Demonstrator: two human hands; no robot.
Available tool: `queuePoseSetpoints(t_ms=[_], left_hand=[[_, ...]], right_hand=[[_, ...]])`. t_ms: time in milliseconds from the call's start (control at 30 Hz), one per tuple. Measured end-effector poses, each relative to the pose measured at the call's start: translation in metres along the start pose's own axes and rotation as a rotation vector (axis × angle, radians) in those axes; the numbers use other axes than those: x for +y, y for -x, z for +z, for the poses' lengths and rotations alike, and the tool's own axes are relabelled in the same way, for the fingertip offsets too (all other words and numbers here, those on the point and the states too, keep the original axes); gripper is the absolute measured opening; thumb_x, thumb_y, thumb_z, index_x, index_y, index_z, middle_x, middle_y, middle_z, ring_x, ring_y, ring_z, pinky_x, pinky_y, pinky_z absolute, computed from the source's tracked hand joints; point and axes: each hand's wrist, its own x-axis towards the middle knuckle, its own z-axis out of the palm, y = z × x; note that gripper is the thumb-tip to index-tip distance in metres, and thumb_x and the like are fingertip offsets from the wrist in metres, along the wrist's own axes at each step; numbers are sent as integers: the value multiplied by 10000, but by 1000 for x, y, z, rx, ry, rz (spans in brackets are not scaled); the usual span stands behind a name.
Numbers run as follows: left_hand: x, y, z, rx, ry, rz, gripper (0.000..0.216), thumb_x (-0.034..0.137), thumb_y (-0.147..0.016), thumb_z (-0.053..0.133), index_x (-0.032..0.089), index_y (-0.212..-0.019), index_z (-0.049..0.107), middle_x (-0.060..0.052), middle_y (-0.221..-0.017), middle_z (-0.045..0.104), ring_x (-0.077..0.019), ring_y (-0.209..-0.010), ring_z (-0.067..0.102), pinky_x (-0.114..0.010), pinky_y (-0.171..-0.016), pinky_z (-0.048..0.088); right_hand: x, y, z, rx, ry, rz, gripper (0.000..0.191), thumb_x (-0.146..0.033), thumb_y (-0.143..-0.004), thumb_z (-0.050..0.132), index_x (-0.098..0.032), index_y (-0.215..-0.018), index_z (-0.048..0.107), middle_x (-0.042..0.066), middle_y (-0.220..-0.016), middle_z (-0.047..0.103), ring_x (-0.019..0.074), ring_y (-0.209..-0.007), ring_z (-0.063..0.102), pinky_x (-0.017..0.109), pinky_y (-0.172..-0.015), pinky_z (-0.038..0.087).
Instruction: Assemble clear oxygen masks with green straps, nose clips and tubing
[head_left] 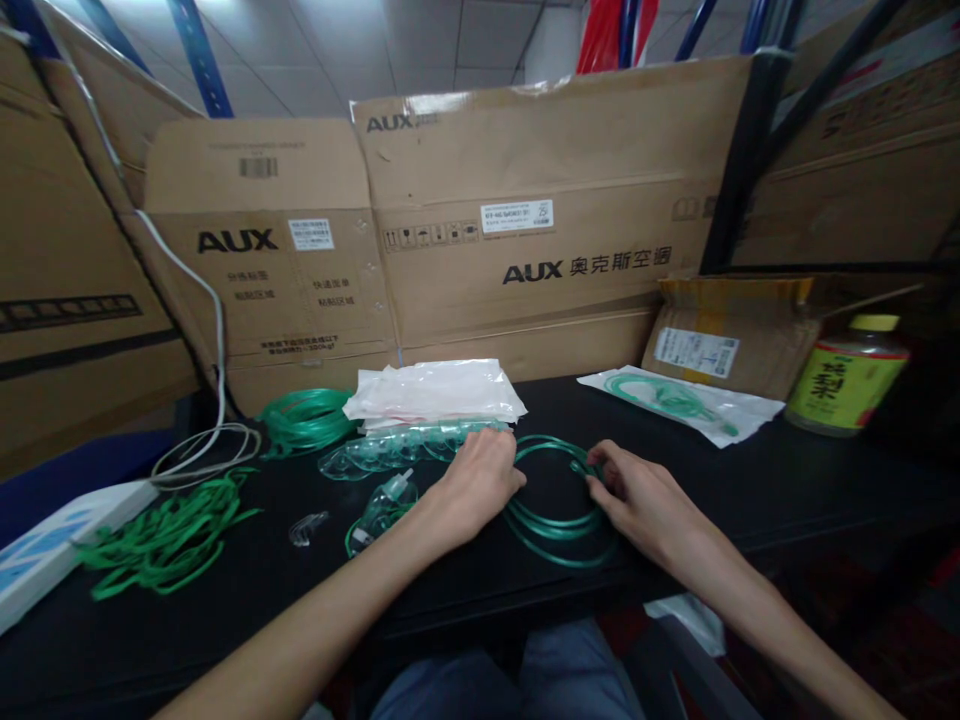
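A coil of green tubing [556, 527] lies flat on a black table [750, 490], directly between a seated worker's two bare hands, its loops nearly round and without a clear long axis. The left hand [480, 480] meets the coil at its left edge, knuckles up and fingers curled inward; the fingertips are largely hidden from this angle, so what they grip, if anything, cannot be told. The right hand [630, 495] comes in from the opposite side, part-open, thumb and forefinger parted at the coil's far right edge. A loose end [576, 466] of the tube points inward over the ring, just beside those right fingertips and well apart from the left hand, making the right the nearer of the two. Around the pair, a row of clear plastic masks [409, 450] sits beyond the left hand in front of a stack of white bags [435, 390], while a single mask [394, 490] rests to the left of the left wrist. A bagged set of tubing [667, 395] lies farther back on the right, near a yellow-capped bottle [847, 385].
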Motion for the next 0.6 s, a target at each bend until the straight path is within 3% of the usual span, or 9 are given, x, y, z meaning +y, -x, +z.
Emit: queuePoseSetpoints(t_ms=[200,400,600], left_hand=[[-5,-15,7,-3,105,-44,215,271,-780,724,118,-930,740,-149,-942,745,-317,-947,696,-364,-813,507],[3,-7,4,62,262,3,206,241,-921,553,135,-987,717,-139,-1001,757,-296,-1006,695,-362,-870,475],[1,-12,5,67,501,72,267,378,-1009,456,199,-966,649,9,-700,745,-200,-787,709,-280,-774,469]], right_hand=[[0,-4,-10,-54,-102,158,320,-360,-768,565,-163,-1020,589,14,-661,610,204,-581,599,307,-581,433],[5,-6,-19,-99,-162,196,211,-387,-732,620,-201,-826,653,30,-656,654,209,-608,626,306,-584,450],[15,-2,-12,-32,-334,219,345,-526,-793,587,-200,-879,659,67,-759,695,237,-686,652,344,-638,489]])
